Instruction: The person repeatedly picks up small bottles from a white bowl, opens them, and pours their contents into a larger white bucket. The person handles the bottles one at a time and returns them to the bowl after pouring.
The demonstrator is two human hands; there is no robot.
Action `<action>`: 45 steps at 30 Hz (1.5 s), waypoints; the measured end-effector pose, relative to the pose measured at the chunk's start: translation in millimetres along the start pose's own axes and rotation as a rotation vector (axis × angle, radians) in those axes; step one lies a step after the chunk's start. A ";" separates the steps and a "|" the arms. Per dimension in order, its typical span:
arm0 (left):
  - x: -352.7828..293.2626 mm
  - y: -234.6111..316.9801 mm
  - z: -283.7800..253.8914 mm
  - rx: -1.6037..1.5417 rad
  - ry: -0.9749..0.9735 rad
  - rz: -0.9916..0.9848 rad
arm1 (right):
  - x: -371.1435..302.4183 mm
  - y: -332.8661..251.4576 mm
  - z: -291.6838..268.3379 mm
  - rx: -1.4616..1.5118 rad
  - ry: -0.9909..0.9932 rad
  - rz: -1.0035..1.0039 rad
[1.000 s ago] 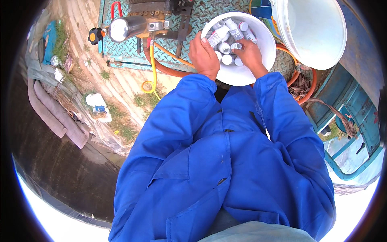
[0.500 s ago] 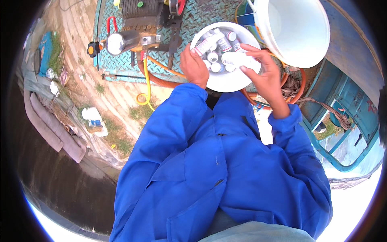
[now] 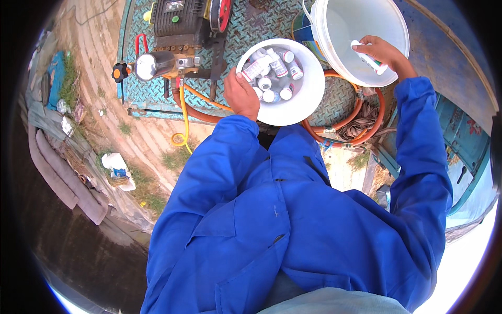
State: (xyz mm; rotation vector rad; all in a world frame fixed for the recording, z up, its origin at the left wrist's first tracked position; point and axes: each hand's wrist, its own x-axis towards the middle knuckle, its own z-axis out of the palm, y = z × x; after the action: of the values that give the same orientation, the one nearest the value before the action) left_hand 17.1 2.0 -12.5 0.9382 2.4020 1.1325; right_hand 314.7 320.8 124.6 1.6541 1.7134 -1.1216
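Note:
My left hand point(image 3: 241, 95) grips the left rim of a round white tub point(image 3: 308, 99), its thumb beside a bottle inside. Several small white plastic bottles point(image 3: 277, 63) with printed labels lie jumbled in the tub. To the right, my right hand point(image 3: 384, 52) is closed around a white bottle point(image 3: 372, 62), held tilted over the mouth of a large white bucket point(image 3: 334, 52). The bucket's pale inner wall shows behind the bottle. My fingers hide part of that bottle.
A teal tread-plate platform point(image 3: 151, 99) carries a pump-like machine point(image 3: 180, 21) with a silver cylinder point(image 3: 154, 65) at the left. A yellow hose point(image 3: 184, 123) hangs down from it. Orange hoses point(image 3: 361, 112) coil below the bucket. A coloured pail point(image 3: 303, 31) stands behind the bucket.
My right hand has carried the bottle from above the tub up and right, over the bucket. My left hand stays on the tub's rim.

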 end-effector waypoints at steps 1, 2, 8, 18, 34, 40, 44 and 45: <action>0.6 0.2 0.0 0.002 0.003 0.005 | 7.6 3.2 -3.8 -0.047 0.004 -0.035; 0.8 0.5 -0.1 -0.001 0.007 0.013 | 12.3 6.2 -8.4 -0.086 -0.005 -0.057; 0.7 0.3 0.5 -0.001 0.016 0.013 | 10.9 17.6 -37.6 -0.106 0.068 -0.184; 0.7 -0.6 0.3 -0.014 0.002 0.010 | -20.7 17.4 -71.1 -0.424 0.245 -0.312; -0.1 -0.8 0.6 0.023 -0.026 -0.030 | -60.0 -2.1 -89.4 -0.576 0.460 -0.387; -0.4 -0.9 0.1 0.010 -0.026 -0.028 | -58.7 3.7 -96.0 -0.560 0.477 -0.425; -0.5 -0.7 0.3 -0.003 -0.021 -0.023 | -60.2 5.9 -99.7 -0.546 0.475 -0.435; -0.5 -0.6 0.3 -0.016 -0.017 -0.012 | -61.0 5.8 -100.3 -0.556 0.476 -0.434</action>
State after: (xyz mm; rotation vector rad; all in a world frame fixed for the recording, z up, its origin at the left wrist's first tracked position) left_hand 17.4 1.5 -13.1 0.9235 2.3779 1.1337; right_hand 347.0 369.1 226.8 1.2806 2.4872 -0.3388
